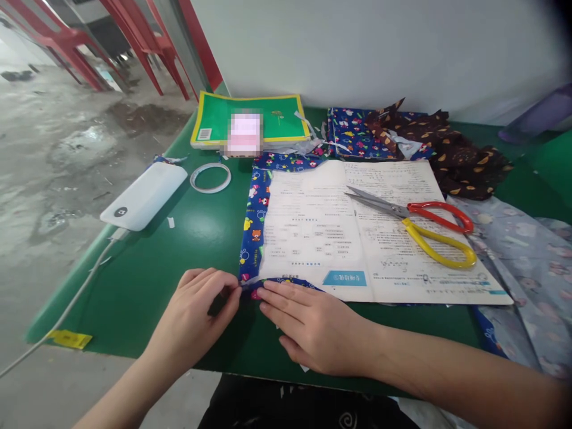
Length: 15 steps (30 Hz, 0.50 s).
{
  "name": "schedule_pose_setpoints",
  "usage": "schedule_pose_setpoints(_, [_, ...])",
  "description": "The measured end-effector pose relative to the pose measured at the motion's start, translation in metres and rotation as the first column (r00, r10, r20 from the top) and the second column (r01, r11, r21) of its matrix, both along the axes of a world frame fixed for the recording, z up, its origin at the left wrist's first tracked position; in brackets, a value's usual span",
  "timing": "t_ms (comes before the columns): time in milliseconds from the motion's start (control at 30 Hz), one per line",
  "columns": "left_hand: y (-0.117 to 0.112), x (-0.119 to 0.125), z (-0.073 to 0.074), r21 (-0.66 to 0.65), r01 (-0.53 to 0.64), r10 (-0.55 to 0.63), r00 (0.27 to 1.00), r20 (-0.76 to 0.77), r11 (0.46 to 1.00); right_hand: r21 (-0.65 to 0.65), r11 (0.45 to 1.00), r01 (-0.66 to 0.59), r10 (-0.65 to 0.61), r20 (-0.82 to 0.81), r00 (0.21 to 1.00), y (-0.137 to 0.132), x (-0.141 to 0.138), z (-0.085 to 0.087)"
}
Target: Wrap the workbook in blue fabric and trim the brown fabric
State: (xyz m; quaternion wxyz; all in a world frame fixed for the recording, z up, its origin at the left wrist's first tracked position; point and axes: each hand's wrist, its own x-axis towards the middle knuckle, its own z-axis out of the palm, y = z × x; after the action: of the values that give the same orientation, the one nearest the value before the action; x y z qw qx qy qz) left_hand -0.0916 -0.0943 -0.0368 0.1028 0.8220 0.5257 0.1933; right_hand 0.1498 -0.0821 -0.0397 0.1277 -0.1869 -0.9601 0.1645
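An open printed book (313, 220) lies on the green table, with blue patterned cover paper (254, 229) folded over its left edge and near left corner. My left hand (199, 301) pinches at that corner; its thumb and fingertips meet on the edge of the paper. Flat on the folded near edge rests my right hand (313, 325), fingers stretched out side by side. Scissors (404, 211) with one red and one yellow handle lie across the right page, blades slightly apart and pointing left.
Left of the book are a roll of tape (211, 190) and a white power bank (145, 196) with a cable. Behind stand a green book (272, 116), a blue patterned book (353, 140) and crumpled brown patterned paper (465, 158). More cover paper (536, 268) spreads out at right.
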Motion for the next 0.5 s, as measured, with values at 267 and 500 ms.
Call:
schedule_pose_setpoints(267, [0.000, 0.002, 0.002, -0.025, -0.066, 0.067, 0.998, 0.017, 0.997, -0.023, 1.000, 0.001, -0.001, -0.002, 1.000, 0.001, 0.000, 0.001])
schedule_pose_setpoints(500, [-0.005, 0.012, 0.003, -0.033, -0.090, 0.089, 0.995, -0.039, 0.995, -0.031, 0.999, 0.018, -0.020, -0.042, 0.999, -0.001, 0.000, -0.001])
